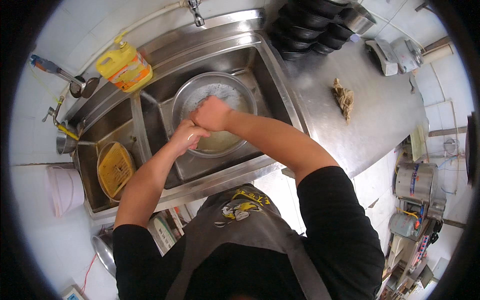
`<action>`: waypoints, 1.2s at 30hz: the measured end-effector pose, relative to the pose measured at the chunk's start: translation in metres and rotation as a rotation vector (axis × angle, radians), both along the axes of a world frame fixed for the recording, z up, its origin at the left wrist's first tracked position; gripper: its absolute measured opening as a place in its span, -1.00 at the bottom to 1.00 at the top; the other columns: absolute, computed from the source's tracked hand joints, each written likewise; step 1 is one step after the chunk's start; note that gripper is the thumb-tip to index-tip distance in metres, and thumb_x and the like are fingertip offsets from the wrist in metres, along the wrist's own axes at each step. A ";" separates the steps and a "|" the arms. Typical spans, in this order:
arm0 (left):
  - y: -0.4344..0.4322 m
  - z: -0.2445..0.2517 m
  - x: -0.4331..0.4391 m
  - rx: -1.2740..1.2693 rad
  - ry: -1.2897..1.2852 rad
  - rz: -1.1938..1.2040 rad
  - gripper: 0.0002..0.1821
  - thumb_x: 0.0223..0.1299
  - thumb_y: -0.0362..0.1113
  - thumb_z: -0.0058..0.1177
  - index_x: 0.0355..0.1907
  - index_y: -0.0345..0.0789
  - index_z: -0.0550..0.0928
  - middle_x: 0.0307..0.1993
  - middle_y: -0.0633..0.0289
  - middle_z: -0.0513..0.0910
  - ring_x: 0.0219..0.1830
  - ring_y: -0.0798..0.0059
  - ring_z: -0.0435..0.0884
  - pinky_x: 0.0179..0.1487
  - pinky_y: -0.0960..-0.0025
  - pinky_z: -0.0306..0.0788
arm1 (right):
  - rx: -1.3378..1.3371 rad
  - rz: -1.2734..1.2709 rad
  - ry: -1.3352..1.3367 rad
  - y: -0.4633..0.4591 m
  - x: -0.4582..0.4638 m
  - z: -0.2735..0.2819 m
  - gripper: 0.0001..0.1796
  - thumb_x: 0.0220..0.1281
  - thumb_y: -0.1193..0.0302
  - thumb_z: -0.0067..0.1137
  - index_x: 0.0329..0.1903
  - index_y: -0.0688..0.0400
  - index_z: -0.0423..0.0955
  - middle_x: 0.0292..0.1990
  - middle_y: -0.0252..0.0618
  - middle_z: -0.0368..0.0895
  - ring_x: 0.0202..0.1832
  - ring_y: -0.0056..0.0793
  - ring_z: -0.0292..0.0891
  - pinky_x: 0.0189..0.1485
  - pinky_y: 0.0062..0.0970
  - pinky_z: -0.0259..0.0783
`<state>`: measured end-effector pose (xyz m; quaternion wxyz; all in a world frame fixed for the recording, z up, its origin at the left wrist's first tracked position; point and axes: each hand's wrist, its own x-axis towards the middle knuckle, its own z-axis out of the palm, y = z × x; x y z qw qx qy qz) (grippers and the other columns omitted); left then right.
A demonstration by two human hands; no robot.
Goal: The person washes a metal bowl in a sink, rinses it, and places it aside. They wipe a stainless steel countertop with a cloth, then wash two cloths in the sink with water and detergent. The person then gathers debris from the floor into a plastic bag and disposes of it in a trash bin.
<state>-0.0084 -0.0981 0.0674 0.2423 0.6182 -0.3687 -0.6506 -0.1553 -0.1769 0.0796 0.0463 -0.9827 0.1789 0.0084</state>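
A round metal basin (251,98) with cloudy, sudsy water stands in the right bowl of a stainless steel double sink (279,84). Over the basin my two hands touch each other. My right hand (210,113) is curled into a fist at the upper right; whether anything is inside it cannot be seen. My left hand (188,135), lower left by the basin's rim, has its fingers bent and a wet, shiny patch on its back. In the left bowl lies a yellow plastic basket (116,168) in a round metal container.
A yellow detergent jug (125,69) stands behind the sink, below a wall tap (195,13). On the steel counter (318,123) at right are a crumpled cloth (343,99) and stacked black bowls (303,28). A white bucket (65,191) is at far left.
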 end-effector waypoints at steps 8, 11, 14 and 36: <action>-0.012 -0.014 0.017 -0.222 0.149 -0.020 -0.22 0.10 -0.36 0.25 0.41 -0.33 0.29 0.03 0.04 0.56 -0.02 0.40 0.58 0.05 0.32 0.47 | 0.098 -0.254 -0.469 -0.012 -0.108 0.009 -0.42 -0.05 0.44 0.30 0.13 0.05 0.42 0.02 -0.09 0.59 0.03 -0.02 0.57 0.03 -0.10 0.51; -0.033 -0.064 0.027 -0.174 -0.156 -0.188 -0.11 0.05 -0.33 0.28 0.48 -0.29 0.22 0.23 0.00 0.47 0.19 0.31 0.51 0.25 0.25 0.39 | 0.130 -0.767 -0.320 -0.040 -0.190 0.020 -0.30 0.02 0.30 0.37 0.27 0.05 0.34 0.09 -0.05 0.56 0.03 0.01 0.57 0.04 -0.09 0.51; -0.046 -0.117 0.018 -0.175 -0.629 -0.401 -0.10 0.02 -0.32 0.27 0.49 -0.17 0.23 0.38 0.00 0.33 0.32 0.20 0.41 0.31 0.20 0.35 | -0.133 -0.946 -0.173 -0.046 -0.261 0.037 -0.17 0.10 0.22 0.39 0.42 0.01 0.22 0.27 0.01 0.44 0.24 0.03 0.42 0.23 -0.14 0.41; -0.059 0.058 0.014 -0.570 -0.128 -0.212 -0.73 0.00 -0.39 0.18 -0.18 -0.37 0.67 -0.41 0.34 0.63 -0.36 0.66 0.50 -0.25 0.46 0.38 | 0.630 -0.325 -0.942 -0.021 -0.039 0.012 -0.57 0.10 0.39 0.27 0.08 0.18 0.56 -0.11 0.04 0.69 -0.06 -0.02 0.65 0.03 -0.19 0.51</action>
